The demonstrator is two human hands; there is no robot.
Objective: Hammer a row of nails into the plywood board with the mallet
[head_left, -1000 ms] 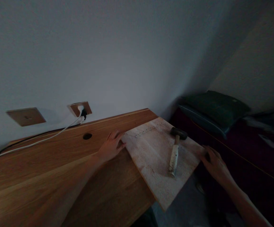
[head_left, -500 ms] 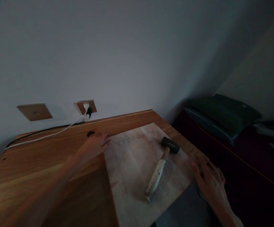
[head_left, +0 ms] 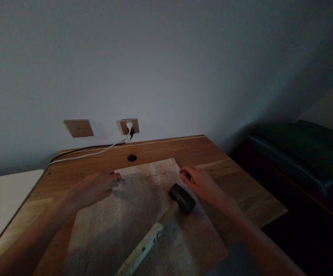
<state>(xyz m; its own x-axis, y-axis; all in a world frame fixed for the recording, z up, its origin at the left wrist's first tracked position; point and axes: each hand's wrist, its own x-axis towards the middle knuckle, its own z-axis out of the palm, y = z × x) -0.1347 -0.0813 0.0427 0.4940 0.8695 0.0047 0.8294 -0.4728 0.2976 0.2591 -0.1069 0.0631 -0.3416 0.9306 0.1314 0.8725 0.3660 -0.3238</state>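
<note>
A flat wooden board (head_left: 105, 222) lies on the wooden desk. Along its back edge stands a row of several small shiny nails (head_left: 148, 175). My left hand (head_left: 99, 186) is at the board's back left corner, fingers curled beside the leftmost nails; what they grip is hidden. At the back right edge of the board, my right hand (head_left: 199, 182) has its thumb and fingers pinched together, and I cannot make out anything between them. Between my forearms a mallet (head_left: 182, 198) with a black head and a worn whitish handle rests diagonally on the board, untouched.
Behind the desk (head_left: 226, 180) is a wall with a socket (head_left: 129, 126), and cables (head_left: 91, 153) run left from it. There is a round hole (head_left: 132, 157) in the desktop. A white surface (head_left: 8, 207) adjoins at left. A dark cushion (head_left: 304, 149) lies at right.
My right hand has moved from the board's front right side to its back right edge. The board now sits turned and nearer, the mallet with it. The view has shifted left.
</note>
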